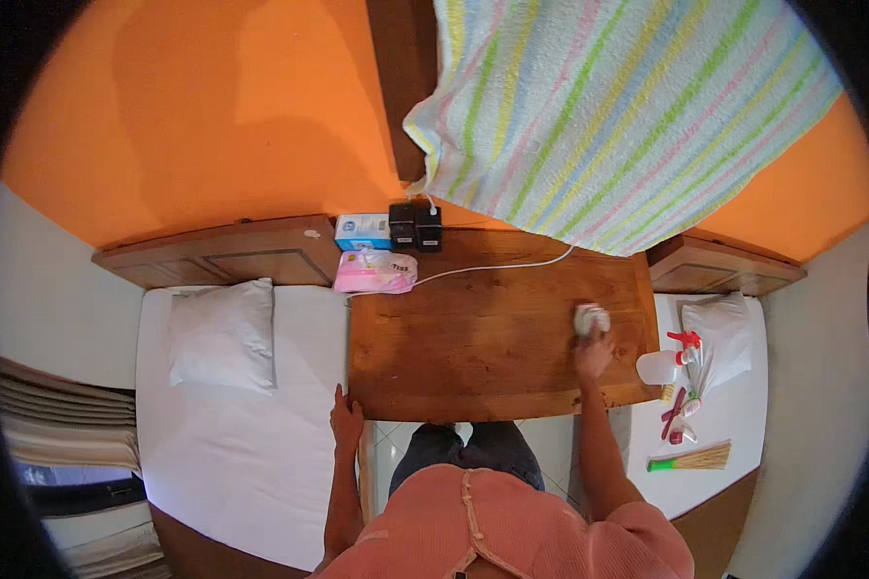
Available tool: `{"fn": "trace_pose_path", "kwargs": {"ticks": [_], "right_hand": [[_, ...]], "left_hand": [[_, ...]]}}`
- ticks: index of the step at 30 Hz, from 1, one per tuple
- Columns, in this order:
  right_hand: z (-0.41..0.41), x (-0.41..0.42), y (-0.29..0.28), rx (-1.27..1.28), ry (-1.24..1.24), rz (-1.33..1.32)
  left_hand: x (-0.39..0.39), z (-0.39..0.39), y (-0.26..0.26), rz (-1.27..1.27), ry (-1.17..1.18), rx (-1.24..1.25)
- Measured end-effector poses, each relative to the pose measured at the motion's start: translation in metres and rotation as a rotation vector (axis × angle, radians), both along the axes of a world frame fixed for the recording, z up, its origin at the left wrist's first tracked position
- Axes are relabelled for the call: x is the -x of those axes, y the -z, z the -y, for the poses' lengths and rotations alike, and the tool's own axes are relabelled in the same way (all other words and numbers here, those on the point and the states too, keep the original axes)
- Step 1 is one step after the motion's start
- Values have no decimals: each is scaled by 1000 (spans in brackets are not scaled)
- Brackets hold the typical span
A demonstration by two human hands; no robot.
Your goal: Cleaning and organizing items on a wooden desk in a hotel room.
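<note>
My right hand (594, 356) presses a crumpled whitish cloth (592, 319) onto the right part of a wooden tabletop (471, 347); both are slightly blurred. At the table's front left corner rests my left hand (347, 420), its fingers along the edge and no loose object in it. A pink tissue pack (375, 272) lies at the table's back left. Behind it stand a blue and white box (363, 231) and two black boxy devices (416, 226). From there a white cable (478, 268) runs across the back of the tabletop.
A striped towel (608, 123) hangs over the table's back edge. Beds with pillows (222, 336) flank the table. On the right bed (731, 427) lie a spray bottle (662, 367) with a red trigger, a green-handled straw brush (689, 458) and several small items.
</note>
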State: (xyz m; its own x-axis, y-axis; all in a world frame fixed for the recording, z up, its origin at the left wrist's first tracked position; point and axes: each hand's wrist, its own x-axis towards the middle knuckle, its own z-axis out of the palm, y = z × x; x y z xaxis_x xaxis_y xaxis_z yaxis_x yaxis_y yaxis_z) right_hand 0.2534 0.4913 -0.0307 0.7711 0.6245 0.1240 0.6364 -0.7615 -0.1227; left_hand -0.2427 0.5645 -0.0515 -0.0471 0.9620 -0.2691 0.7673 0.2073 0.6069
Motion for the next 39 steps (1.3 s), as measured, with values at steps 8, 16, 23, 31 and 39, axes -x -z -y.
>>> {"fn": "trace_pose_path", "kwargs": {"ticks": [8, 16, 23, 31, 39], "right_hand": [[-66, 112, 37, -29, -399, 34], [-132, 300, 12, -175, -1191, -304], [-61, 307, 10, 0, -1608, -337], [-16, 116, -19, 309, -635, -372], [41, -29, -1, 140, 74, -126]], "left_hand": [[19, -11, -1, 338, 5, 92], [1, -14, -36, 412, -184, -10], [-5, -22, -42, 375, -69, -284], [-73, -25, -27, 100, 467, -229], [-127, -26, -36, -206, 698, 63]]}}
